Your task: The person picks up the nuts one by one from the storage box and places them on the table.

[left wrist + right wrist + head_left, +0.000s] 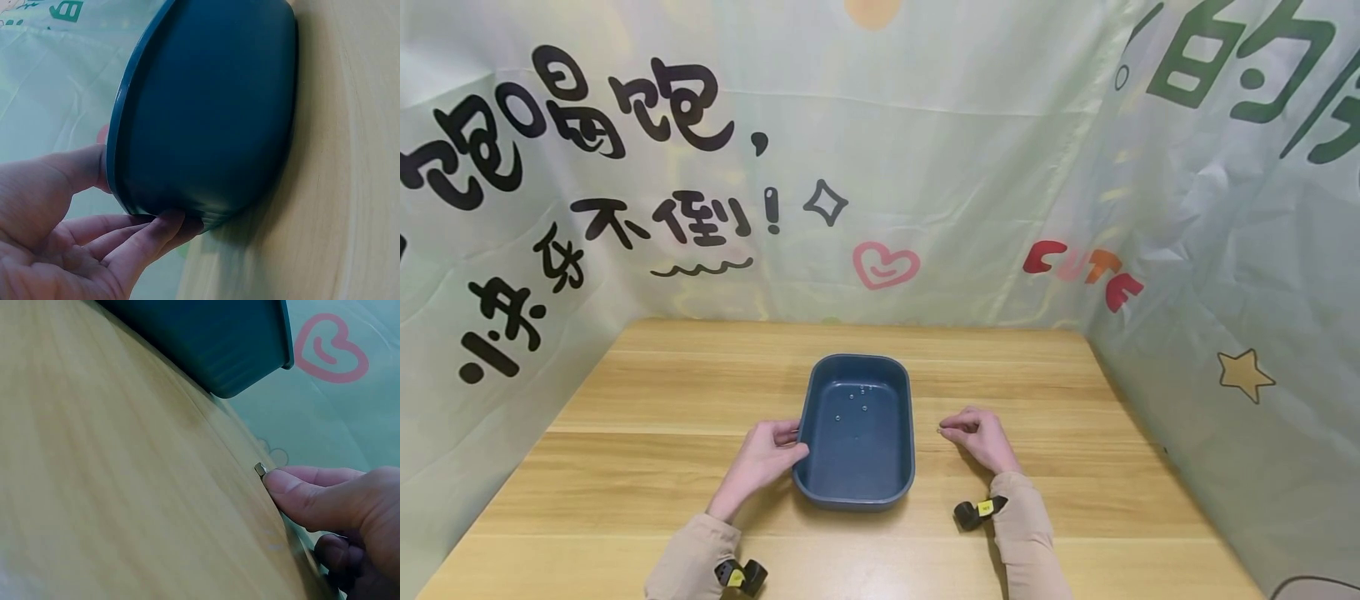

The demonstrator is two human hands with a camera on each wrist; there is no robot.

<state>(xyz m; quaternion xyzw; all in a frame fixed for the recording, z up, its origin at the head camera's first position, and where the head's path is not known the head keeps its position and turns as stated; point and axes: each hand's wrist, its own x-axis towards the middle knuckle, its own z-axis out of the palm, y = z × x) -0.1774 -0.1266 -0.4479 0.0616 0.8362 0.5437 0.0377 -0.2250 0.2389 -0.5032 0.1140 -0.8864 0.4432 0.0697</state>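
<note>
- Beige sleeves stretch in from the bottom edge of the head view, a black wrist-worn device on each.
- Printed cloth walls in the scene behind, its pink heart also caught by the right wrist camera.
- Wood-grained table spreads beneath both of the person's hands.
- Deep blue tray sits at mid-table, between the hands; both wrist views show its outer wall but not its floor.
- Left hand pinches the tray's side, its grip closed to the thickness of the wall. The left wrist view shows fingers against the outside, largely hidden from the head camera, with the thumb hooked over the rim.
- Right hand is poised just beside the tray, well apart from the left hand, thumb and index finger pressed together at the tips.
- Small metallic piece juts from that pinch, a mere speck overhead but distinct to the right wrist camera.
- Several tiny shiny bits lie scattered on the tray's floor toward its far end, visible only from the head.
</note>
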